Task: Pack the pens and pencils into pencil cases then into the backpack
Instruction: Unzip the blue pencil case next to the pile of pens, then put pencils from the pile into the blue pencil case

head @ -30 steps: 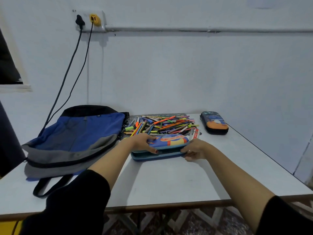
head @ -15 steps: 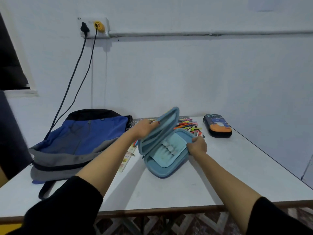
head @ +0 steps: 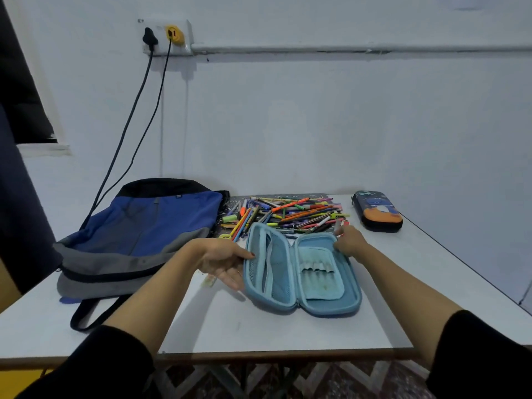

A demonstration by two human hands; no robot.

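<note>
**Holding the blue pencil case spread open on the table**

The blue pencil case lies unzipped near the middle of the white table, its 2 halves spread apart with the insides facing up. The left half carries a mesh pocket crossed by a pale band. The right half holds a cloth flap with 1 row of elastic loops across it.

The left hand grips the outer edge of the left half, with the thumb on top of the rim and the fingers underneath. The right hand sits at the far rim of the right half with its fingers curled down onto it and 1 blurred finger raised. Whether it pinches the rim or only touches it cannot be told. The 2 hands are apart, 1 at each side of the case.

Just behind the case, a loose heap of pens and pencils lies on a dark speckled sheet, in orange, yellow, green, pink and blue. To the right of the heap, near the table's far corner, a second pencil case, dark with an orange patch, lies shut.

Left of the heap, the backpack, blue, grey and black, lies flat, with 1 strap trailing toward the front edge. On the wall above it, 2 dark cables hang from a socket and run down behind the backpack.
</note>
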